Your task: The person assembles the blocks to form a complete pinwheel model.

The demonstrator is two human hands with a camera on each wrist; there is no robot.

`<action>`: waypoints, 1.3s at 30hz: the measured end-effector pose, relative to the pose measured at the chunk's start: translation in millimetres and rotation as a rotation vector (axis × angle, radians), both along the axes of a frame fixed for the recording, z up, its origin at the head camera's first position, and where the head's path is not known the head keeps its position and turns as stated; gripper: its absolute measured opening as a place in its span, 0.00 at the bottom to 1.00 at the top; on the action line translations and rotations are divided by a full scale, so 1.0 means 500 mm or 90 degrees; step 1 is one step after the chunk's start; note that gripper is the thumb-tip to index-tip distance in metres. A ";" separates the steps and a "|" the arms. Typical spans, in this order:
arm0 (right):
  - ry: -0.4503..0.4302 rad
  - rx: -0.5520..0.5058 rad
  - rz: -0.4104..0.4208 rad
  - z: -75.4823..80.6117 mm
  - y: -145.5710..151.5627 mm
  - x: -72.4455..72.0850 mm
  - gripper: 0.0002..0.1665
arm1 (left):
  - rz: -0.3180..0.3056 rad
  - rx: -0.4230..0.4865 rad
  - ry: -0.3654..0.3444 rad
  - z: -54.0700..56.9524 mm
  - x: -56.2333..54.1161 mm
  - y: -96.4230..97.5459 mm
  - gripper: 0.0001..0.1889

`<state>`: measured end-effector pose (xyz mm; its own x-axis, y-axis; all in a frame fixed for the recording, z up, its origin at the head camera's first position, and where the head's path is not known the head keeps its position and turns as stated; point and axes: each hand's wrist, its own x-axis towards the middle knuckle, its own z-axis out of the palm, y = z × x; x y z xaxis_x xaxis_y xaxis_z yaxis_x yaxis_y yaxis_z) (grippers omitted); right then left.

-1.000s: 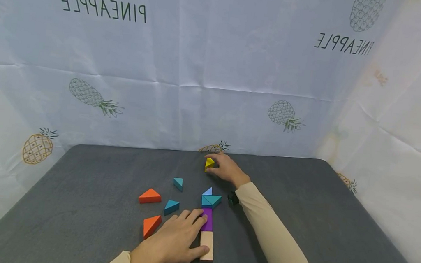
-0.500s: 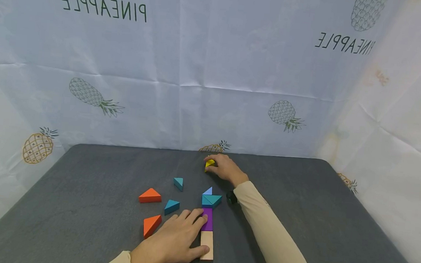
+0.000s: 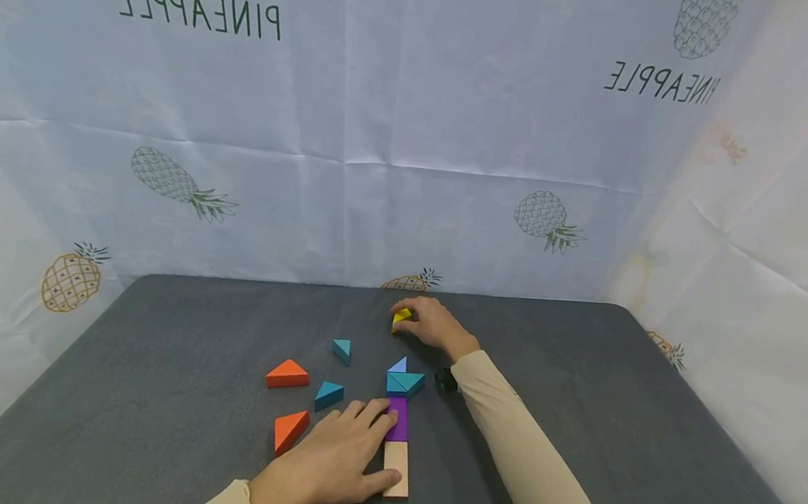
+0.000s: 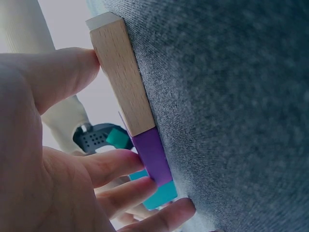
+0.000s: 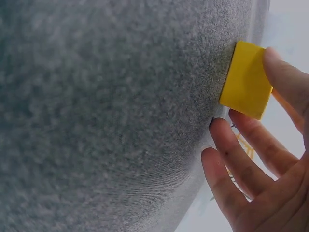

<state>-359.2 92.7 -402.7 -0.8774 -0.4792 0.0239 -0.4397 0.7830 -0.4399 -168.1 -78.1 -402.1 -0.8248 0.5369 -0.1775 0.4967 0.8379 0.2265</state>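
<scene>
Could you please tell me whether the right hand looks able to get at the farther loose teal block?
Probably yes: nothing stands between that teal block and the right hand, which pinches a yellow block and would likely need to release it.

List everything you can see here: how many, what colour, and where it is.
Table: 1, dark grey, under the blocks
Pineapple-print sheet: at least 1, pale, behind the table
Yellow block: 1, yellow, far side of the table
Orange triangles: 2, orange, left of the row
Loose triangles: 2, teal-blue, left of the row
Wooden block: 1, tan, row's near end
Purple block: 1, purple, beyond the wooden block
Teal piece: 1 or 2 (line across top), teal, beyond the purple block
Small triangle: 1, light blue, beyond the teal piece
Black device: 1, black, by the right cuff
Sleeves: 2, beige, both arms
Left hand: 1, bare, touching wooden and purple blocks
Right hand: 1, bare, pinching the yellow block
</scene>
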 end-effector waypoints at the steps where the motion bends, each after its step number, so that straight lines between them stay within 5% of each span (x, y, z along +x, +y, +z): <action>1: -0.003 -0.004 0.000 0.000 0.000 0.001 0.19 | 0.001 -0.001 0.000 0.000 0.000 0.000 0.39; 39: -0.049 -0.043 0.035 0.005 0.008 0.049 0.18 | -0.003 -0.002 -0.003 0.000 -0.001 -0.001 0.39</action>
<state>-334.5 96.5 -400.2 -0.8503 -0.5261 -0.0092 -0.4438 0.7264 -0.5248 -168.7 -78.4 -401.9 -0.8214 0.5401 -0.1834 0.4995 0.8363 0.2261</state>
